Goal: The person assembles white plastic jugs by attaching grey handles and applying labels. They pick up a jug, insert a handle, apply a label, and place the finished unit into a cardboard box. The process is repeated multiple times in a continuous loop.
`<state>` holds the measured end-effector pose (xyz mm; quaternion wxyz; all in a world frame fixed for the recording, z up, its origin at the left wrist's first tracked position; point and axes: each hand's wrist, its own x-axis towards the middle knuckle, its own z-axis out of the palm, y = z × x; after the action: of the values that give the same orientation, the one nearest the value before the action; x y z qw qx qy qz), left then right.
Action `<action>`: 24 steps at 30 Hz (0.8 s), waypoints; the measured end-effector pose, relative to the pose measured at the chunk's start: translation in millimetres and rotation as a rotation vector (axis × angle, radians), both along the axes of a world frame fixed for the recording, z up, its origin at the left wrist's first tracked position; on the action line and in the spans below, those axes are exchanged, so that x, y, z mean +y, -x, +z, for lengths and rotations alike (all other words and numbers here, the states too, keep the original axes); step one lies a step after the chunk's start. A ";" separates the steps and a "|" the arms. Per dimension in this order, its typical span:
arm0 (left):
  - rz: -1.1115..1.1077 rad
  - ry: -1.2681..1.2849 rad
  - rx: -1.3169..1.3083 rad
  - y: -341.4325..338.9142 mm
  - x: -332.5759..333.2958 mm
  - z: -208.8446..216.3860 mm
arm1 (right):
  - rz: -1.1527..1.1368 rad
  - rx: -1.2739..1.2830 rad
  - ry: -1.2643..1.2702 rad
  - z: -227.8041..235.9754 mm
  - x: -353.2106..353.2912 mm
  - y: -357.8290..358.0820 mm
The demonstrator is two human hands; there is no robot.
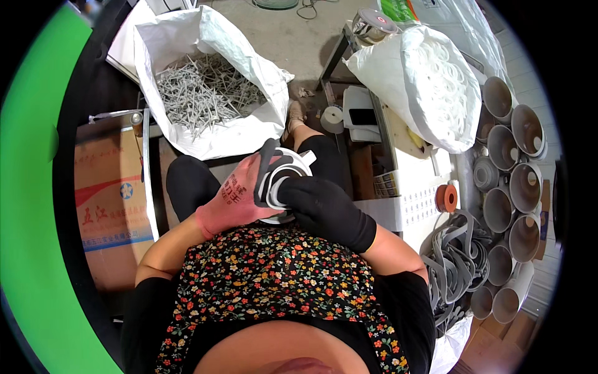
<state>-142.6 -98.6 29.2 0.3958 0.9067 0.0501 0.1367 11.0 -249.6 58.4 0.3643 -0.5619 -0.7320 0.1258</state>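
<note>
In front of my lap I hold a white round plastic fitting (307, 159) with a grey rim around its dark opening and a short tab on its far right side. My left hand (233, 190), in a pink glove with grey fingertips, is closed around the fitting's left side. My right hand (324, 209), in a black glove, is curled against the near right of the opening. Its fingertips are partly hidden at the opening. Below both hands, more of a white part shows above my flowered apron (280, 274).
A white sack of thin grey plastic pieces (202, 93) stands ahead left, above a cardboard box (112, 212). To the right, a bench (405, 140) bears a sack of white rings (439, 81) and an orange-brown roll (446, 198). Grey loops (455, 255) and grey pipes (524, 184) lie beyond.
</note>
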 end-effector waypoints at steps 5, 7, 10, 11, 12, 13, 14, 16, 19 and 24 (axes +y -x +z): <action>-0.041 0.002 -0.087 0.2 -7.6 -9.6 | -0.017 -0.192 0.301 -3.1 -7.1 6.9; -0.111 0.008 -0.083 -1.9 -4.9 -13.8 | -0.024 -0.254 0.308 -1.1 -14.5 11.0; -0.269 -0.017 -0.096 -16.7 -9.1 -4.6 | 0.118 -0.205 0.277 -1.4 -25.4 1.1; -0.335 -0.036 -0.089 -19.6 -10.9 -5.0 | 0.156 -0.176 0.266 -6.5 -30.2 -3.0; -0.349 -0.069 -0.096 -22.0 -13.5 -6.7 | 0.247 -0.280 0.249 -9.1 -31.0 -10.1; -0.377 -0.097 -0.119 -25.7 -16.4 -7.4 | 0.264 -0.334 0.253 -6.6 -35.6 -15.2; -0.443 -0.111 -0.091 -32.1 -20.1 -6.2 | 0.316 -0.366 0.237 -25.7 -41.2 -19.3; -0.484 -0.077 -0.010 -40.0 -22.4 7.0 | 0.322 -0.319 0.335 -39.0 -44.2 -23.9; -0.469 0.002 0.065 -46.8 -29.8 13.2 | 0.221 -0.187 0.319 -21.5 -48.4 -17.5; -0.517 0.027 0.123 -51.4 -35.1 20.1 | 0.074 -0.055 0.215 -60.3 -69.7 -8.7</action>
<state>-91.1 -133.6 49.3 0.4256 0.8907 -0.1575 -0.0250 19.7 -319.3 -2.0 0.2770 -0.5735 -0.7442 0.2016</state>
